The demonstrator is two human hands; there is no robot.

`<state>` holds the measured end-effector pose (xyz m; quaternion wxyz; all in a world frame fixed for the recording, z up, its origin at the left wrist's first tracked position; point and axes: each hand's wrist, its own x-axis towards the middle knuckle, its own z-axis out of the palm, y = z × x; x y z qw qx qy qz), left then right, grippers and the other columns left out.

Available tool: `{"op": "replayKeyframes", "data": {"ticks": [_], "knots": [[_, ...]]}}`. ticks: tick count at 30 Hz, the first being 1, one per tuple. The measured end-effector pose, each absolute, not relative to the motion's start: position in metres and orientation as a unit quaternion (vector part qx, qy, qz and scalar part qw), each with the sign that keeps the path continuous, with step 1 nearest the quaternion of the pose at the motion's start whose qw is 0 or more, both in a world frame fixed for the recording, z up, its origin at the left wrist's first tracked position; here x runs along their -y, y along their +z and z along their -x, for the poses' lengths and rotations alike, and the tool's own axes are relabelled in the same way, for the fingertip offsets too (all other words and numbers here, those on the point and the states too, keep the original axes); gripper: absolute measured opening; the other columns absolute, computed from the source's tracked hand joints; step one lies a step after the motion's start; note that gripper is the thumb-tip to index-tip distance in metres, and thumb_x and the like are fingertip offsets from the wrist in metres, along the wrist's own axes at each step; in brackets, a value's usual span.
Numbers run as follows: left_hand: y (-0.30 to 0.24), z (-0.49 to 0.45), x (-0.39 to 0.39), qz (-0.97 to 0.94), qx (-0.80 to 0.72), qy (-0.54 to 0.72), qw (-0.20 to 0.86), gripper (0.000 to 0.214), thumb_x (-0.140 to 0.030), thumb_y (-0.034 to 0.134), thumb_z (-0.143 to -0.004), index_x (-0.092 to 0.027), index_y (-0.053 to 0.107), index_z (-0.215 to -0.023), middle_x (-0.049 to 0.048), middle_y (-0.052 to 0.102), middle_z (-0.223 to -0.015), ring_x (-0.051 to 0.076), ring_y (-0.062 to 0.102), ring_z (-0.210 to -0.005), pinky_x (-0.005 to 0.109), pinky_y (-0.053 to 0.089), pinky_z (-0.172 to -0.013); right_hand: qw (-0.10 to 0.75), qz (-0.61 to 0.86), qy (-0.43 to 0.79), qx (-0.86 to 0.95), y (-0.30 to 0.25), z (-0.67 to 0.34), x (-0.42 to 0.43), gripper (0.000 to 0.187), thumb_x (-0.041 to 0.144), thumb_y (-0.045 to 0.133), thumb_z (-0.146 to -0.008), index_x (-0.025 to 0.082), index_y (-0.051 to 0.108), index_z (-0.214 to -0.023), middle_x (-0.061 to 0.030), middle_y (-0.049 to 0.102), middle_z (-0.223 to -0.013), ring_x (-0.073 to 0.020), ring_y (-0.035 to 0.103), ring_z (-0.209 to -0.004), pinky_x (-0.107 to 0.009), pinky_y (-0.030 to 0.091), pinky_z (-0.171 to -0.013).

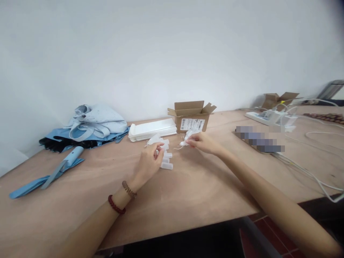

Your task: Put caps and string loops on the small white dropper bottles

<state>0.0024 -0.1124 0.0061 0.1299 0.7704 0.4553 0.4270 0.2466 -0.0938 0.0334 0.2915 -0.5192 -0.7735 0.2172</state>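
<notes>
My left hand [149, 163] is curled over a small row of white plastic tubes [166, 157] lying on the wooden table [188, 190], its fingertips pinched on a small white piece [154, 139]. My right hand [202, 142] is closed on another small white item with a thin string [188, 138], just to the right of the tubes. Two bead bracelets [122, 199] circle my left wrist.
A stack of flat white packets [152, 129] and an open cardboard box [191, 116] sit behind the hands. A blue folded umbrella [51, 172] and a pale blue bag [94, 122] lie far left. A power strip [271, 117], cables [309, 172] and another box [279, 99] are far right.
</notes>
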Motion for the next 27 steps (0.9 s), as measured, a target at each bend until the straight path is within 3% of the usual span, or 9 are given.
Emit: {"op": "replayKeyframes", "data": {"ticks": [5, 10, 14, 19, 22, 27], "knots": [[0.004, -0.007, 0.116, -0.789, -0.426, 0.394, 0.202, 0.036, -0.034, 0.050, -0.086, -0.016, 0.057, -0.116, 0.0020, 0.065, -0.080, 0.011, 0.050, -0.054, 0.024, 0.043, -0.057, 0.373, 0.486, 0.306, 0.729, 0.039, -0.220, 0.114, 0.044, 0.050, 0.045, -0.086, 0.017, 0.050, -0.057, 0.0016, 0.046, -0.055, -0.0094, 0.037, -0.050, -0.025, 0.027, -0.049], [0.004, -0.006, 0.116, -0.786, -0.420, 0.374, 0.256, 0.032, -0.038, 0.046, -0.088, -0.016, 0.065, -0.101, 0.0039, 0.068, -0.078, 0.017, 0.061, -0.067, 0.026, 0.046, -0.063, 0.409, 0.460, 0.342, 0.710, 0.041, -0.212, 0.121, 0.047, 0.051, 0.045, -0.086, 0.017, 0.047, -0.055, 0.0008, 0.048, -0.059, -0.0096, 0.037, -0.053, -0.025, 0.027, -0.052], [0.005, -0.002, 0.115, -0.776, -0.420, 0.372, 0.290, 0.030, -0.037, 0.047, -0.088, -0.017, 0.066, -0.101, 0.0043, 0.069, -0.081, 0.019, 0.064, -0.073, 0.027, 0.047, -0.064, 0.436, 0.455, 0.337, 0.699, 0.038, -0.214, 0.119, 0.046, 0.050, 0.046, -0.086, 0.017, 0.048, -0.055, 0.0005, 0.050, -0.059, -0.0105, 0.041, -0.056, -0.025, 0.030, -0.056], [0.004, -0.001, 0.114, -0.758, -0.415, 0.391, 0.318, 0.027, -0.035, 0.053, -0.084, -0.017, 0.068, -0.096, 0.0055, 0.070, -0.085, 0.019, 0.064, -0.075, 0.027, 0.048, -0.062, 0.443, 0.448, 0.349, 0.694, 0.034, -0.214, 0.117, 0.036, 0.047, 0.050, -0.084, 0.016, 0.056, -0.066, 0.0006, 0.052, -0.060, -0.0117, 0.045, -0.059, -0.026, 0.033, -0.059], [0.004, -0.003, 0.114, -0.722, -0.430, 0.426, 0.335, 0.026, -0.035, 0.057, -0.081, -0.016, 0.069, -0.094, 0.0057, 0.070, -0.082, 0.017, 0.062, -0.065, 0.026, 0.047, -0.056, 0.436, 0.441, 0.346, 0.704, 0.034, -0.213, 0.117, 0.033, 0.046, 0.051, -0.084, 0.016, 0.060, -0.074, -0.0004, 0.056, -0.064, -0.0128, 0.049, -0.062, -0.026, 0.035, -0.060], [0.008, -0.004, 0.116, -0.693, -0.446, 0.458, 0.333, 0.020, -0.032, 0.062, -0.076, -0.015, 0.071, -0.081, 0.0047, 0.069, -0.074, 0.015, 0.058, -0.061, 0.024, 0.045, -0.055, 0.422, 0.446, 0.331, 0.716, 0.037, -0.211, 0.120, 0.031, 0.043, 0.050, -0.085, 0.015, 0.062, -0.075, -0.0007, 0.057, -0.064, -0.0129, 0.050, -0.062, -0.026, 0.035, -0.060]]}}
